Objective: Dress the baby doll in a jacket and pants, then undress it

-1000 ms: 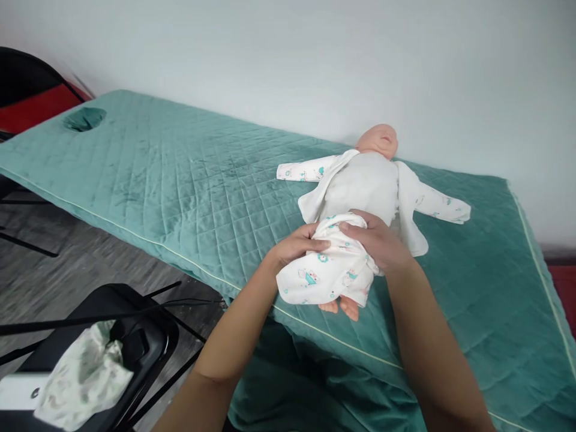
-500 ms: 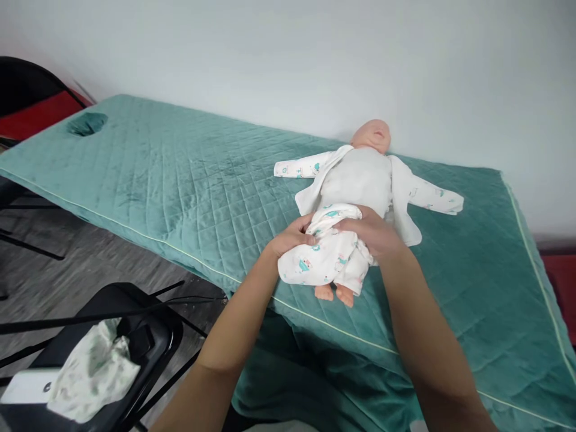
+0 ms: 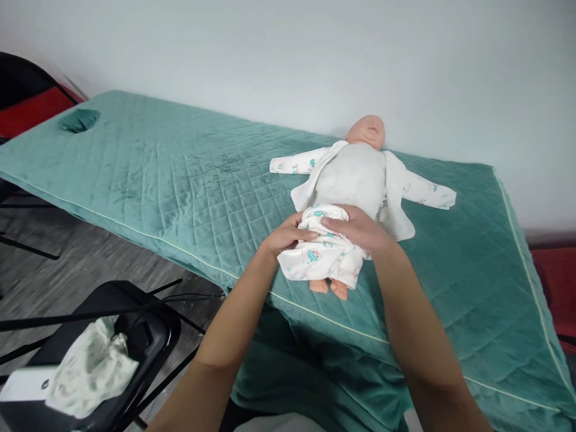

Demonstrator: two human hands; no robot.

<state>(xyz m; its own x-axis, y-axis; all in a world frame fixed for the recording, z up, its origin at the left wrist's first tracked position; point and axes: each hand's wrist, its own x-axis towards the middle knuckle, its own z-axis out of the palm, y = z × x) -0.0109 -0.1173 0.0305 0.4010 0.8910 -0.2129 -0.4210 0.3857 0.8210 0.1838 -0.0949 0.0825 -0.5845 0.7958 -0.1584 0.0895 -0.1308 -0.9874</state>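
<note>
2 hands of mine grip the cloth (image 3: 330, 252): my left hand (image 3: 283, 236) pinches its left edge, thumb on top, and my right hand (image 3: 360, 229) bunches the other side. Beyond my fingers the doll (image 3: 353, 177) lies face up; its 2 feet (image 3: 338, 290) poke out on my side of the cloth. I'd best tug both sides evenly, thumbs level, so the folds don't twist (the flap below my left hand flares out and could get trapped). The jacket (image 3: 400, 207) spreads open past my hands; its hem should stay out of my grip.
</note>
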